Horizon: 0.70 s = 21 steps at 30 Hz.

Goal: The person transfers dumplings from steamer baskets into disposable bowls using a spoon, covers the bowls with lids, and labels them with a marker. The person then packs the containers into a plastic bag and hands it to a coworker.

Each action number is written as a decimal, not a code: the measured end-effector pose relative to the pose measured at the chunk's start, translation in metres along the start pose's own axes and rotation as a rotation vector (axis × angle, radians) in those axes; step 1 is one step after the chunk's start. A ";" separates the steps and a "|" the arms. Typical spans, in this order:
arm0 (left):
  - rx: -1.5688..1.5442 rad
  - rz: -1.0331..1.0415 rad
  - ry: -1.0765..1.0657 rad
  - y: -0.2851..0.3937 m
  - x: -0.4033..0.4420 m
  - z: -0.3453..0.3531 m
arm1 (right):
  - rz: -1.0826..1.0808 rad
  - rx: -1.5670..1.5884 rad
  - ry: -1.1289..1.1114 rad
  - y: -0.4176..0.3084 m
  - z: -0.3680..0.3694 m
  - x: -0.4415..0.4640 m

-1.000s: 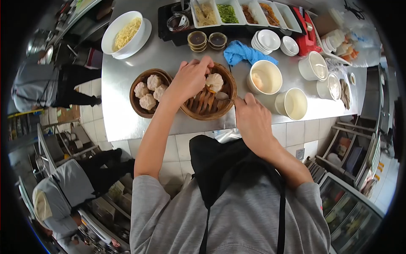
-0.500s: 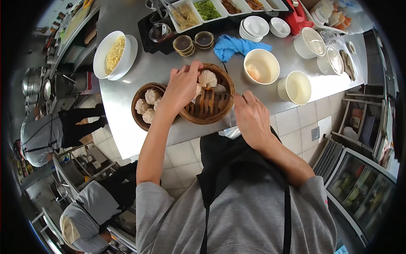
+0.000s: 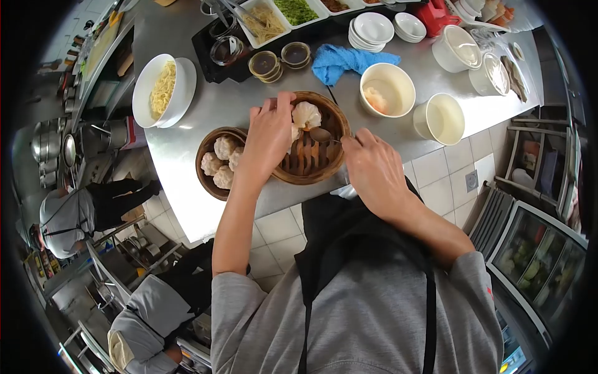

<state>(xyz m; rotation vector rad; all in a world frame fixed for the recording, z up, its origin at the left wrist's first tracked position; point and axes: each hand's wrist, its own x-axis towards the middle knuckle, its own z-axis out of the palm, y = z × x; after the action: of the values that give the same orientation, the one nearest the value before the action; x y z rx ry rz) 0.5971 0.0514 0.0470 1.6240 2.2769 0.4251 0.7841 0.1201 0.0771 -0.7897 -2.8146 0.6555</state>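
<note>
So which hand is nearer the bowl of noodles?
Left. The left hand is to the right of the bowl; the right hand, holding a spoon, is farther right.

The left forearm reaches forward, the left hand curled, knuckles up; the right forearm slants inward, the right hand closed in a pinch.

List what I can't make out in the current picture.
Head view: left side of the slatted basket, covered by the left hand.
Head view: any grip of that hand, as its own back covers the palm.
Head view: handle end of the spoon, inside the right hand.
Head view: far end of the green topping, cut off by the top edge.
</note>
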 end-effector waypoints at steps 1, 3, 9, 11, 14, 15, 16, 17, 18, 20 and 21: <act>-0.009 0.002 0.010 0.000 -0.001 0.001 | -0.006 0.002 -0.012 -0.001 -0.003 0.000; -0.020 0.005 0.021 -0.001 -0.001 0.002 | -0.021 0.008 -0.024 -0.004 -0.004 0.000; -0.056 0.019 0.018 -0.005 -0.003 0.001 | -0.008 -0.015 -0.026 -0.010 -0.002 0.002; -0.053 0.033 0.025 -0.006 -0.003 0.002 | 0.003 -0.008 -0.002 -0.011 0.000 -0.001; -0.067 0.036 0.027 -0.007 -0.003 0.002 | 0.065 0.004 0.021 -0.005 0.005 -0.003; -0.069 0.028 0.024 -0.006 -0.003 0.002 | 0.059 0.011 0.038 -0.004 0.008 -0.003; -0.070 0.022 0.018 -0.005 -0.004 0.002 | 0.055 0.020 0.056 -0.003 0.012 -0.003; -0.068 0.019 0.018 -0.005 -0.002 0.001 | 0.049 0.028 0.081 -0.001 0.016 -0.001; -0.083 0.016 0.022 -0.005 -0.002 0.000 | 0.049 0.042 0.120 0.002 0.020 0.001; -0.115 0.008 0.026 -0.005 -0.005 0.001 | 0.053 0.071 0.194 0.011 0.029 0.002; -0.123 -0.004 0.027 -0.005 -0.005 0.001 | 0.054 0.119 0.234 0.014 0.035 0.003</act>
<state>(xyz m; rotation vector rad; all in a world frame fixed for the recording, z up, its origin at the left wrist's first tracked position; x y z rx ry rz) 0.5950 0.0450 0.0440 1.5619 2.2262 0.5770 0.7795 0.1198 0.0395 -0.8617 -2.5278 0.6833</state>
